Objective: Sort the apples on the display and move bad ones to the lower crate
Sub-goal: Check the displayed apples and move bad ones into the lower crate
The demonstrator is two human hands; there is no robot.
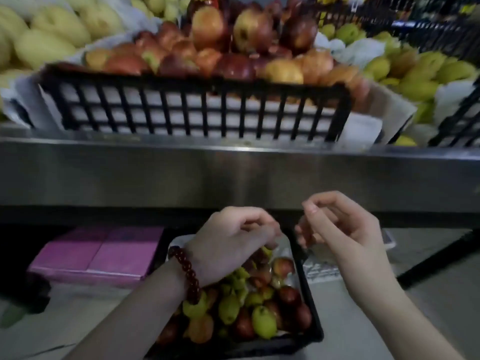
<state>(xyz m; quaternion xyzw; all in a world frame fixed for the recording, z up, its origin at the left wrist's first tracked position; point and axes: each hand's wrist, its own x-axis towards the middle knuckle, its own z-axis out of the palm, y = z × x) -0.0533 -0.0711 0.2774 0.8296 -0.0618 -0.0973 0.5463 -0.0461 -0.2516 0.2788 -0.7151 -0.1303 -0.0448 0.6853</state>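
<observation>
Both bare forearms reached forward, the left hand (233, 235) and right hand (340, 229) hanging loosely curled, holding nothing.

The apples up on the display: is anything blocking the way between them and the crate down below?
Nothing visible covers the lower crate; its top is open. But the apples sit behind the display crate's black wall, and the steel counter front lies between, so fruit must be lifted over.
</observation>
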